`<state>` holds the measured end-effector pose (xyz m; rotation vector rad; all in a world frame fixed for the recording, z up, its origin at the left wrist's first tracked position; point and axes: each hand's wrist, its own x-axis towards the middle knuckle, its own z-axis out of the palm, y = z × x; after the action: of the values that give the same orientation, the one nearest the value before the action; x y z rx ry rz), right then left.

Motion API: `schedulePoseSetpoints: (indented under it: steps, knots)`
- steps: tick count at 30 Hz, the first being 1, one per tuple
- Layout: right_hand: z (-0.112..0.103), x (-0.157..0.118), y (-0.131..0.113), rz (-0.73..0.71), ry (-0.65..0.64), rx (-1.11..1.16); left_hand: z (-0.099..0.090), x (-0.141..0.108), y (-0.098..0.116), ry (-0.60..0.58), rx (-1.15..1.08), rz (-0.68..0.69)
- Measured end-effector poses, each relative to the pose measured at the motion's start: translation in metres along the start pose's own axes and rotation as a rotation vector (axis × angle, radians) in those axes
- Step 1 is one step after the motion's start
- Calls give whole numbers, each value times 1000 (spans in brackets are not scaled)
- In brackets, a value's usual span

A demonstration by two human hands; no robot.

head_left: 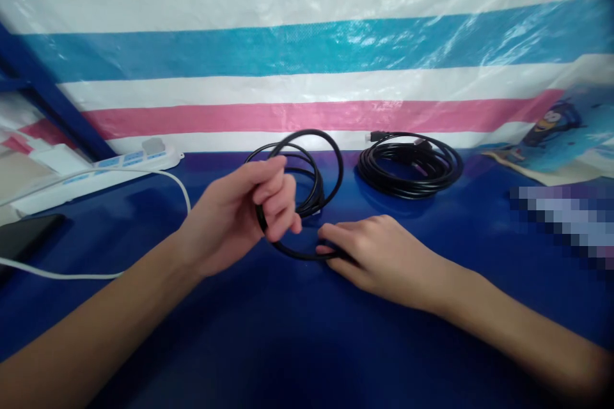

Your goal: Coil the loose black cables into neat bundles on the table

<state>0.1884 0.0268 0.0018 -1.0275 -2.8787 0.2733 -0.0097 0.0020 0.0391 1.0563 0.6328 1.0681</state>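
Observation:
A black cable (338,152) runs in loose loops between my two hands. My left hand (249,204) is raised a little above the table, its fingers curled shut around a loop of the cable. My right hand (371,252) rests low at the table, closed on a lower stretch of the same cable; its fingertips are partly hidden. Behind my left hand, more loops lie on the table, with a dark connector among them. To the right sits a second coiled black cable (407,192), its plug with a pale metal tip sticking out at the upper left.
A white power strip (91,184) with a charger stands at the left, its white cord (67,277) crossing toward my left arm. A dark phone-like object (29,239) lies there too. A blue printed bag (566,134) is at the right. Striped plastic sheeting (307,45) backs the blue table (288,332).

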Motion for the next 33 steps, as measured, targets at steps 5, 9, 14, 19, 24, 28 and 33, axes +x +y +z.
schedulePoseSetpoints:
  steps: [5, 9, 14, 19, 24, 28, 33]
  knots:
    - [-9, 7, 23, 155, -49, 758, 0, -2, 4, 52, -10, 14]
    - [-16, 4, 28, 197, -72, 1153, -1, -1, 4, 116, 43, 85]
    - [-16, -1, 24, 118, 200, 1566, -12, 2, 5, 93, -11, 156]
    - [-11, 6, 19, 68, 355, 1587, -14, 2, 3, -92, 115, 21]
    - [-15, 6, 21, 74, 299, 1389, -10, -1, 3, -96, 170, -80]
    - [-16, 1, 21, 119, 279, 1107, -10, 2, -2, -14, 226, -115]
    - [-15, 4, 20, 92, 303, 961, -12, 5, -6, 61, 407, -70]
